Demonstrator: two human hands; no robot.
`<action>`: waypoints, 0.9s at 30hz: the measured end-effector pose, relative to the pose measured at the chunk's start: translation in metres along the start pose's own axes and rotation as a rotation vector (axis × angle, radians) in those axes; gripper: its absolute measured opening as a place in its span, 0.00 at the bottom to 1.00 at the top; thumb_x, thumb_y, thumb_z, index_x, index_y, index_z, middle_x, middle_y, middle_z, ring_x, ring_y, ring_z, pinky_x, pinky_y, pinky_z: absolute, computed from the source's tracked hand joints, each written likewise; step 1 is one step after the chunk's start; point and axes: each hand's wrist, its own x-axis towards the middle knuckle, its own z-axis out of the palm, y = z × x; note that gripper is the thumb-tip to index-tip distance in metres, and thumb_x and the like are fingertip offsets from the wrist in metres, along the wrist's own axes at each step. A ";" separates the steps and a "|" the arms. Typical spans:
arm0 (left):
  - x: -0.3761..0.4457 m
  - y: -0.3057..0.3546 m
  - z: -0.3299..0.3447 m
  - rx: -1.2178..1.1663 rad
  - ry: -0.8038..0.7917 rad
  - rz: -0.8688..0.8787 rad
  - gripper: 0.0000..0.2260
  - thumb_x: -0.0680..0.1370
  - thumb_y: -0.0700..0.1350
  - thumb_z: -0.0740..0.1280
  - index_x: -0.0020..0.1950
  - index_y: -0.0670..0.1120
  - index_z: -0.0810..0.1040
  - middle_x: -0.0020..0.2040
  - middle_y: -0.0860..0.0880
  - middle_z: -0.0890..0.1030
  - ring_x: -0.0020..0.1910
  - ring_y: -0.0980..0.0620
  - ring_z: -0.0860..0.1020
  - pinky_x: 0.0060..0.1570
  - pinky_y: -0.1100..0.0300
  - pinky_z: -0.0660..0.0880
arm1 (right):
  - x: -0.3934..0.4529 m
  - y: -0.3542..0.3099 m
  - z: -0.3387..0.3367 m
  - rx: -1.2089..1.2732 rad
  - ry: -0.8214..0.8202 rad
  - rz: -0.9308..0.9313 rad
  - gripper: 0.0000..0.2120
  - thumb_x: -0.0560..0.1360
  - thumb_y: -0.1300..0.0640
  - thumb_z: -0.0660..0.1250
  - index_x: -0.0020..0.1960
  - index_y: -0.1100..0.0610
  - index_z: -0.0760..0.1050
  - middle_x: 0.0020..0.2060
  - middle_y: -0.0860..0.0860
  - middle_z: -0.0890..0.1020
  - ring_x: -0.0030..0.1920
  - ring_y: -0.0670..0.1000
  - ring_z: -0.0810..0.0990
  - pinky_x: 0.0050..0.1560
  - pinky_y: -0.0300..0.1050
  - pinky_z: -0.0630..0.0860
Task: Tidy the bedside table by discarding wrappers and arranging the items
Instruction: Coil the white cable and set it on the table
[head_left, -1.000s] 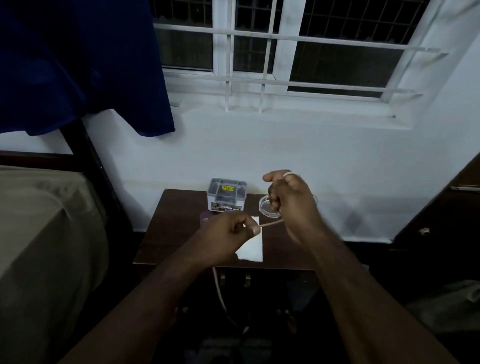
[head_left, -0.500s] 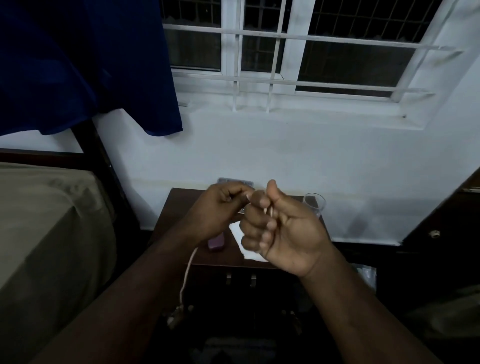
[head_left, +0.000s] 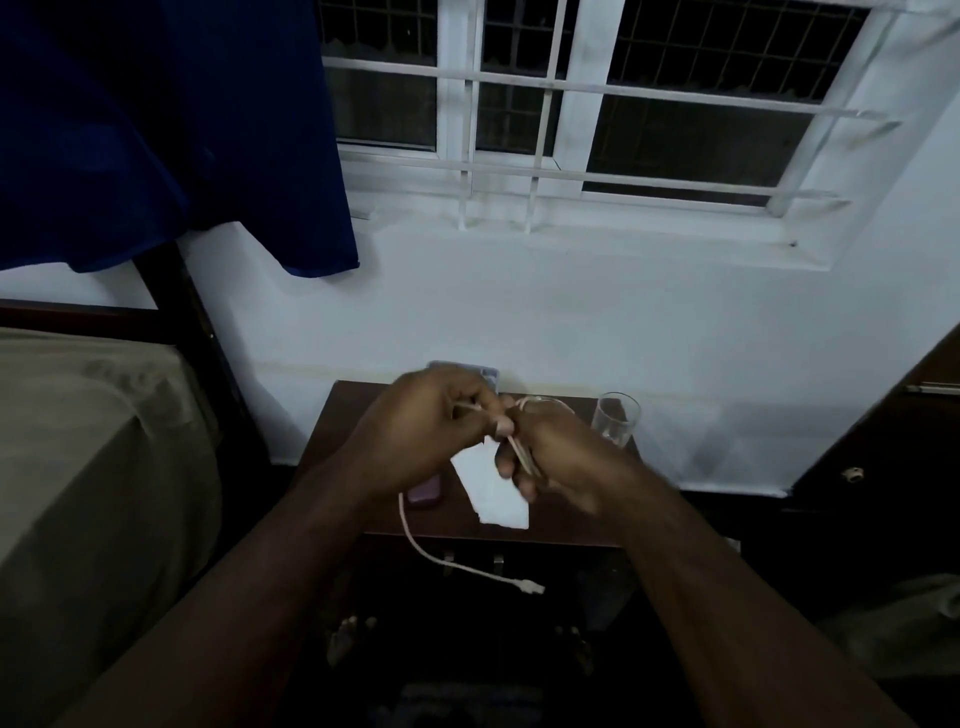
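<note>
Both hands meet above the dark wooden bedside table (head_left: 332, 431), winding a pale pink cable (head_left: 431, 553). My right hand (head_left: 561, 457) grips a bundle of cable loops in its curled fingers. My left hand (head_left: 431, 431) pinches the cable just beside the bundle. The free end hangs below my left hand, curves past the table's front edge and ends in a small plug (head_left: 532, 587). On the table lie a white paper (head_left: 493, 493) and a purple object (head_left: 426, 491), both partly hidden by my hands. A clear glass (head_left: 615, 418) stands at the back right.
A grey box (head_left: 488, 374) peeks out behind my hands at the table's back edge. A bed (head_left: 88, 467) with a beige cover lies to the left under a hanging blue cloth (head_left: 171, 130). A dark cabinet (head_left: 883, 467) stands at the right. A barred window is above.
My hands have come together above the table and turned, with more cable gathered in my right hand. The hanging end has shortened and swung to the right below the table's edge.
</note>
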 end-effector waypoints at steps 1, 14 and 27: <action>0.004 -0.003 -0.003 -0.038 0.021 0.022 0.02 0.71 0.48 0.75 0.39 0.54 0.83 0.42 0.59 0.82 0.46 0.62 0.80 0.46 0.64 0.74 | -0.005 0.002 0.003 0.132 -0.102 0.061 0.18 0.82 0.47 0.53 0.39 0.56 0.73 0.26 0.53 0.73 0.22 0.51 0.67 0.27 0.41 0.64; -0.007 -0.016 0.035 -0.119 -0.155 -0.056 0.13 0.82 0.48 0.62 0.37 0.54 0.77 0.31 0.59 0.81 0.28 0.64 0.76 0.35 0.59 0.73 | -0.015 -0.032 0.001 1.002 -0.172 -0.342 0.19 0.82 0.44 0.54 0.39 0.54 0.69 0.26 0.50 0.70 0.23 0.48 0.66 0.29 0.42 0.67; -0.001 -0.012 0.004 0.300 0.007 0.252 0.04 0.71 0.54 0.72 0.43 0.56 0.82 0.42 0.59 0.82 0.45 0.61 0.77 0.44 0.56 0.75 | -0.003 0.005 0.001 0.090 -0.111 0.035 0.24 0.84 0.45 0.51 0.38 0.58 0.72 0.28 0.57 0.76 0.24 0.53 0.74 0.31 0.45 0.73</action>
